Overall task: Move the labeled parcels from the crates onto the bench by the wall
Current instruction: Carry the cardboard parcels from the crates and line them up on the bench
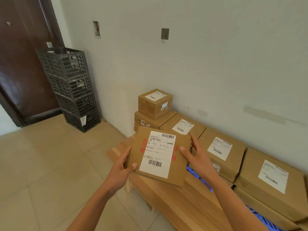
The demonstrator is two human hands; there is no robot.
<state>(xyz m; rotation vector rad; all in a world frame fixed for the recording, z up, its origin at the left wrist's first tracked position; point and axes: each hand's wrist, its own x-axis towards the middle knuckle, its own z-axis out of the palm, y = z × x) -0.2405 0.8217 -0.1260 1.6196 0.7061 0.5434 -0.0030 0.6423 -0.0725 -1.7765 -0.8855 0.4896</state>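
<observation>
Both hands hold one flat cardboard parcel (160, 155) up in the air, above the near left end of the wooden surface (180, 202). The big white shipping label (157, 154) on its top faces up.

The left hand (122, 165) grips the near left edge of the parcel. Its thumb lies on top by the corner, and its fingers (127, 153) curl along the side edge. The right hand (197, 155) holds the right edge, with its thumb on top and its fingers (194, 140) spread along the far right side. So both sets of fingers are clamped on the parcel, one hand on each side, and the parcel sits right between them.

The parcel is longer one way than the other. Its long side runs from near to far, leaning a little to the right, toward the wall. It is tipped a bit, with the near edge lower.

Where can it go? Along the wall, to the right, a row of labeled boxes (220, 152) already fills the far part of the surface. At the far left end stands a small stack of boxes (155, 104). The bare wood shows just under the parcel and nearer to the person. That open spot lies straight down and a bit near, so the coming move looks like a short drop, not a long reach. Both hands are about as close to it as each other.

The black crates (71, 87) stand stacked far off to the left, by the brown door (21, 64).
</observation>
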